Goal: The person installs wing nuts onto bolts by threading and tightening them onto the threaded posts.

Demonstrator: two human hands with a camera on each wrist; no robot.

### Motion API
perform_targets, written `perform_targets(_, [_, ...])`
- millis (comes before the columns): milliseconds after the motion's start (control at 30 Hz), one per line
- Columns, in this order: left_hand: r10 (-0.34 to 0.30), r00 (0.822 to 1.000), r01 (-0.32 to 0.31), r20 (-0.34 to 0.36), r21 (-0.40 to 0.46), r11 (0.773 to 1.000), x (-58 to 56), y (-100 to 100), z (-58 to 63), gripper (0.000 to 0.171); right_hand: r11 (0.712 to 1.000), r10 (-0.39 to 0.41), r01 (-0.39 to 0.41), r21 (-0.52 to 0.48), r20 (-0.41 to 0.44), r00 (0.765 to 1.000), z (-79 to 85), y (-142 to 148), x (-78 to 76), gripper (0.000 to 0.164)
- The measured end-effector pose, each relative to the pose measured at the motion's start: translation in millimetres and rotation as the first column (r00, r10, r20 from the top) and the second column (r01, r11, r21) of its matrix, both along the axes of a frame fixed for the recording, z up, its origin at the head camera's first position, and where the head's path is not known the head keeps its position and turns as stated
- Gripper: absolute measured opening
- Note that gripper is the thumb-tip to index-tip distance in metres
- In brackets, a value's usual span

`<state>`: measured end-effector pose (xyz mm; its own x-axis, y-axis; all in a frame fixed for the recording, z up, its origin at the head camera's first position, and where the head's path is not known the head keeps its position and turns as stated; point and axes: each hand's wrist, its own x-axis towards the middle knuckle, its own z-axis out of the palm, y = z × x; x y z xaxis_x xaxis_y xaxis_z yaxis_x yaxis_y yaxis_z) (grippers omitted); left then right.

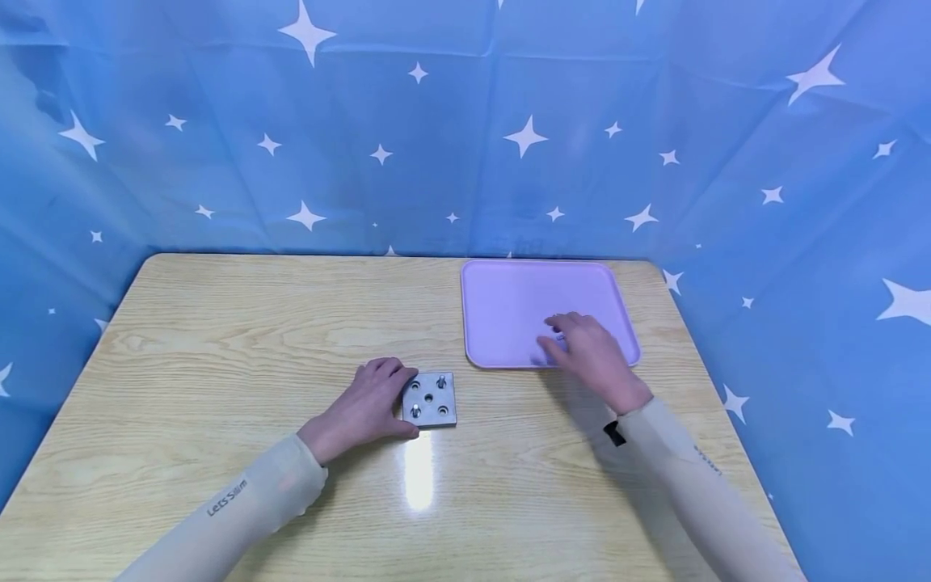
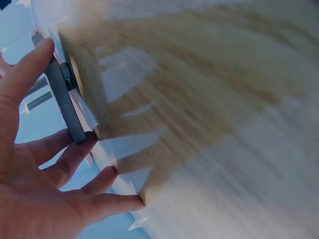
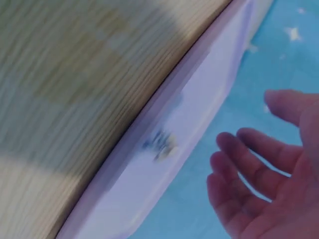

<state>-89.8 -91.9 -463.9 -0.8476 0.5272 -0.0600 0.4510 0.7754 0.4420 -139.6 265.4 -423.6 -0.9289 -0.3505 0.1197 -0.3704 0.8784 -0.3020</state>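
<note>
A square grey metal plate (image 1: 435,412) with several holes lies near the middle of the table. Two threaded bolts (image 1: 441,381) stick up from opposite corners, and a bolt head (image 2: 66,71) shows on the plate's table side in the left wrist view. My left hand (image 1: 369,404) grips the plate's edges between thumb and fingers, its other fingertips touching the tabletop. Over the purple tray (image 1: 502,323) hovers my right hand (image 1: 592,356), fingers loosely bent and holding nothing. Below it, small metal pieces (image 3: 162,144) lie in the tray, too blurred to identify.
The tray sits at the back right of the wood-grain table (image 1: 240,347). A blue cloth with white stars (image 1: 436,145) hangs behind the table and along both sides. Light glares off the tabletop just in front of the plate.
</note>
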Motion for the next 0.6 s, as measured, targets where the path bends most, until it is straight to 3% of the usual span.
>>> perform_targets(267, [0.011, 0.999, -0.012, 0.038, 0.005, 1.0, -0.5, 0.0, 1.5, 0.092, 0.983, -0.125, 0.117, 0.143, 0.051, 0.991, -10.8, 29.4, -14.4, 0.032])
perform_targets(600, [0.007, 1.0, -0.007, 0.022, -0.002, 1.0, -0.5, 0.1, 2.7, 0.09, 0.988, -0.111, 0.103, 0.118, 0.065, 0.992, -26.4, 33.4, -22.9, 0.019])
